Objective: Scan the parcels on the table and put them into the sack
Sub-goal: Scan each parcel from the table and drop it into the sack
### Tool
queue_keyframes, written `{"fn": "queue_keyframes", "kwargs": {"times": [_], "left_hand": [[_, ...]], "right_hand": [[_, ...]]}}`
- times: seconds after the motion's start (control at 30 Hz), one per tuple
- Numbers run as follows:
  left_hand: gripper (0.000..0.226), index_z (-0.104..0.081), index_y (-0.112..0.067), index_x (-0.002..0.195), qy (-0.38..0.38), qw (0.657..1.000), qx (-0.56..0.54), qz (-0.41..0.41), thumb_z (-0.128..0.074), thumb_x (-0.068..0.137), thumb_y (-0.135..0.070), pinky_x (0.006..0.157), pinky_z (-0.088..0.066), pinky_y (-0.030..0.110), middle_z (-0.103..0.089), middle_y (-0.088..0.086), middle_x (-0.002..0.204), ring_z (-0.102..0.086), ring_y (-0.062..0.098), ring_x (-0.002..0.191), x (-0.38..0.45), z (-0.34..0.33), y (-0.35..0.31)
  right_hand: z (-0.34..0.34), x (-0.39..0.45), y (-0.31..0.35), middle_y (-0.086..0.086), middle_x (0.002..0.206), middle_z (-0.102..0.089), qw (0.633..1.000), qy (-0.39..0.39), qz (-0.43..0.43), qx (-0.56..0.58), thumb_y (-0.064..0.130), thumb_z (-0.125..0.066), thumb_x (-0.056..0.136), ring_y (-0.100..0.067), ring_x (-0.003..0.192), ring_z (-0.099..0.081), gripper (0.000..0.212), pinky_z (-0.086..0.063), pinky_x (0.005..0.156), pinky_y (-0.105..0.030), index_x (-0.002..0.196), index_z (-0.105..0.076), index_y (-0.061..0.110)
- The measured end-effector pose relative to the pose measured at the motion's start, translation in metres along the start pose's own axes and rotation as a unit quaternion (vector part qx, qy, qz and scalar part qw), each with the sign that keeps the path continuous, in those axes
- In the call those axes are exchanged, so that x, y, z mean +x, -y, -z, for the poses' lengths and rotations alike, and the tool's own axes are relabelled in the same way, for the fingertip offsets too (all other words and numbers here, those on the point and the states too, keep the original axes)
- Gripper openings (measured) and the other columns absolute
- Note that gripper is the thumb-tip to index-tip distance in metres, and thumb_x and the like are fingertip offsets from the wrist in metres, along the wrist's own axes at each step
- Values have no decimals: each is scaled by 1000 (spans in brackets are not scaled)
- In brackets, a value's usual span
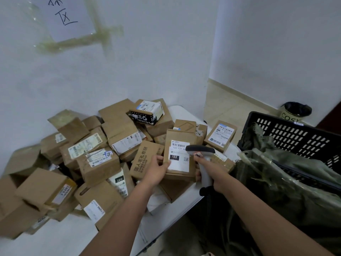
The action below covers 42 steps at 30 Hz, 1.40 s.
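A heap of brown cardboard parcels [96, 159] covers the white table [70, 235]. My left hand [157, 169] grips the left edge of a parcel with a white label marked 122 [180, 157], holding it tilted up over the table's right part. My right hand [214, 174] is closed on the grip of a white and grey barcode scanner [200, 151], whose head sits just over the label's right side. The dark green sack [276, 182] hangs open to the right of the table, below my right forearm.
A black slotted plastic crate [295, 137] stands behind the sack at right. A small bin with a black liner [295, 111] sits on the floor by the far wall. White walls close in the table at the back and left, with a paper sign [64, 15] taped up.
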State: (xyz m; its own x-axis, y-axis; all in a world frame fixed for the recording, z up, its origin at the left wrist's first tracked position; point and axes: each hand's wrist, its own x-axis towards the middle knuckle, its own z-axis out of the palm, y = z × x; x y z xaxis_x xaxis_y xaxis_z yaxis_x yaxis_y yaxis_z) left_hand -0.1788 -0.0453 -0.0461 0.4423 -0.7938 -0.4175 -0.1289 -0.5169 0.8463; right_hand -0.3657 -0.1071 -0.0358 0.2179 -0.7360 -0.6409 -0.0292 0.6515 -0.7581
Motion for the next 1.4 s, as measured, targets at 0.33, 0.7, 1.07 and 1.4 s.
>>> {"fn": "queue_keyframes", "kwargs": {"times": [0.33, 0.7, 1.07, 1.4], "left_hand": [[31, -55, -24, 105, 56, 989, -118, 66, -76, 84, -26, 73, -42, 28, -69, 3, 111, -58, 17, 91, 8, 26, 3], [66, -51, -28, 135, 55, 979, -196, 0, -81, 78, -14, 71, -44, 25, -66, 6, 125, -64, 19, 105, 18, 45, 1], [57, -50, -24, 138, 67, 973, -219, -17, -72, 87, -10, 77, -42, 25, -72, -6, 115, -66, 10, 101, 15, 29, -7], [52, -51, -17, 136, 55, 978, -202, -16, -67, 89, -2, 58, -48, 12, -72, -3, 110, -70, -3, 77, 12, 25, -9]], "right_hand": [[6, -5, 8, -10, 67, -64, 999, 35, 14, -16, 38, -75, 84, -21, 57, -60, 49, -53, 64, -35, 115, -63, 3], [12, -45, 67, -7, 58, -65, 998, 20, 58, 31, 30, -68, 92, -15, 46, -55, 27, -48, 43, -21, 90, -64, 4], [-6, -70, 94, -9, 58, -61, 986, 62, 135, -71, 28, -66, 92, -15, 44, -51, 24, -44, 46, -23, 88, -59, 5], [-10, -73, 95, -10, 59, -62, 985, 55, 152, -67, 27, -65, 92, -16, 44, -52, 23, -45, 46, -24, 92, -56, 6]]}}
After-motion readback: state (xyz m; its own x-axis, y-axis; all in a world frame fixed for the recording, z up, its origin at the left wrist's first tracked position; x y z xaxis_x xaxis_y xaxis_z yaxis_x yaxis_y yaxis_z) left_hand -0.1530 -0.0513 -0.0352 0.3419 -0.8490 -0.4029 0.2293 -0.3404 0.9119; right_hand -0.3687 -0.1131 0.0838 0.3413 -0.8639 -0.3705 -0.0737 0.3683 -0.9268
